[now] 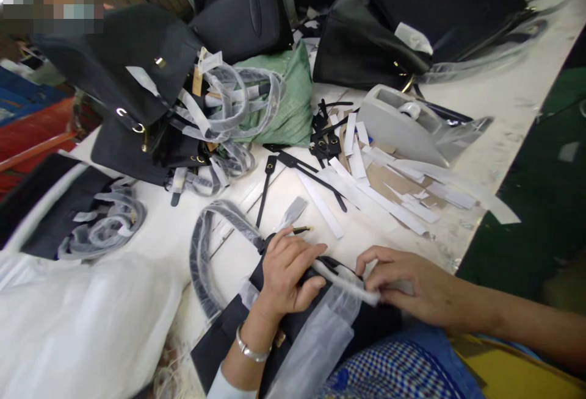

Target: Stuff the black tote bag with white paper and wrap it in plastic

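Observation:
A black handbag (220, 341) lies in front of me against my lap, its far handle (201, 265) wrapped in clear film and arching over the table. My left hand (290, 274), with a silver bangle at the wrist, rests on the bag's top edge, fingers stretched and thumb apart. The fingers of my right hand (403, 280) are pinched at the end of the near film-wrapped handle (350, 286). A loose sheet of translucent plastic (315, 344) hangs down over the bag's front. What lies under my left palm is hidden.
Black bags (137, 69) with wrapped handles stand at the back and left. A green sack (293, 100), a grey tape dispenser (398, 121), black straps (315, 176) and white paper strips (379, 201) lie beyond my hands. White plastic sheeting (82, 326) fills the lower left.

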Demonstrator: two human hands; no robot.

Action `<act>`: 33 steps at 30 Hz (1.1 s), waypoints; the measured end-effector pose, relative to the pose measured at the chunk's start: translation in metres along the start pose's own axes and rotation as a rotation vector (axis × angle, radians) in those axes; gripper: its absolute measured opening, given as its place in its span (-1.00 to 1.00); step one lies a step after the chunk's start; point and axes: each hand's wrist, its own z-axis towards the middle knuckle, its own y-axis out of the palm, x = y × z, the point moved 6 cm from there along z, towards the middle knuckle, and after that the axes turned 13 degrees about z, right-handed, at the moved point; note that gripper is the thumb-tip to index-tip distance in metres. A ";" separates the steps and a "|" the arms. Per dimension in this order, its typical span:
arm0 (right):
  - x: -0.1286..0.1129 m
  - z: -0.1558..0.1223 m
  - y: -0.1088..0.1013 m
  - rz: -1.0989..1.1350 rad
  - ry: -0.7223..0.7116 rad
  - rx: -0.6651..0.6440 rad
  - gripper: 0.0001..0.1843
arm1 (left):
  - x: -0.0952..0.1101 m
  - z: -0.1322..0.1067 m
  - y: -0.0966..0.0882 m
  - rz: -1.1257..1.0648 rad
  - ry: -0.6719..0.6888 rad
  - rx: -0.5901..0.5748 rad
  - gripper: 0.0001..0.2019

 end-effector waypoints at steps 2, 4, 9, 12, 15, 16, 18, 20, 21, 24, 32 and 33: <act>0.008 -0.002 0.003 0.207 0.082 0.039 -0.88 | 0.000 0.000 -0.002 0.003 -0.003 0.016 -0.52; 0.014 -0.005 0.008 0.411 0.166 0.061 -0.82 | 0.000 0.001 -0.003 -0.003 -0.004 0.011 -0.53; 0.031 -0.013 0.014 0.567 0.345 0.236 -0.64 | 0.000 0.000 -0.008 -0.024 0.001 0.020 -0.56; 0.040 -0.016 0.015 0.595 0.433 0.331 -0.45 | 0.000 0.000 -0.008 -0.040 -0.001 0.018 -0.58; 0.031 -0.010 0.010 0.464 0.411 0.226 -0.45 | -0.002 0.000 -0.003 -0.056 -0.011 -0.006 -0.63; 0.026 -0.007 0.008 0.373 0.387 0.148 -0.51 | -0.002 0.001 0.001 -0.054 -0.014 -0.031 -0.65; 0.015 0.000 0.005 0.188 0.344 -0.024 -0.62 | -0.003 0.001 0.012 -0.036 -0.019 -0.119 -0.68; 0.007 0.006 0.001 0.016 0.276 -0.138 -0.63 | -0.004 0.000 0.023 -0.008 -0.039 -0.228 -0.68; 0.005 0.008 -0.001 -0.067 0.241 -0.160 -0.62 | -0.005 -0.002 0.027 0.008 -0.056 -0.274 -0.68; 0.004 0.008 -0.004 -0.253 0.172 -0.132 -0.61 | -0.009 -0.004 0.029 0.072 -0.109 -0.305 -0.68; 0.006 -0.021 0.010 -0.349 0.074 0.023 -0.51 | -0.012 0.001 0.031 0.238 0.000 -0.264 -0.53; 0.006 -0.021 0.011 -0.371 0.063 0.034 -0.56 | -0.013 0.003 0.035 0.245 0.005 -0.305 -0.50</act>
